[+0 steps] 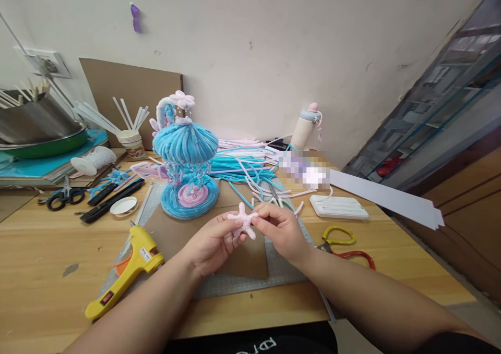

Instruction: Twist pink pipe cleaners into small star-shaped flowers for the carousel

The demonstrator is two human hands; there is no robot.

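Observation:
Between my two hands is a small pale pink star shape (pixel 243 220) of fuzzy pipe cleaner, with several stubby arms. My left hand (pixel 217 239) pinches it from the left, thumb on top. On the other side, my right hand (pixel 284 231) closes thumb and finger on one of its right arms. Both hands are over a brown cardboard piece (pixel 250 263) on a grey cutting mat (pixel 285 278). Just beyond them stands a blue and pink pipe-cleaner jellyfish (pixel 186 143) on a round coiled base (pixel 168 200).
A yellow glue gun (pixel 141 263) lies left; red-and-yellow-handled pliers (pixel 340 244) lie right. Behind are blue pipe cleaners (pixel 238 169), a white power bank (pixel 338 207) and a bottle (pixel 305 127). Scissors (pixel 66 193), a black utility knife (pixel 111 202) and a paper cup (pixel 131 143) stand or lie left.

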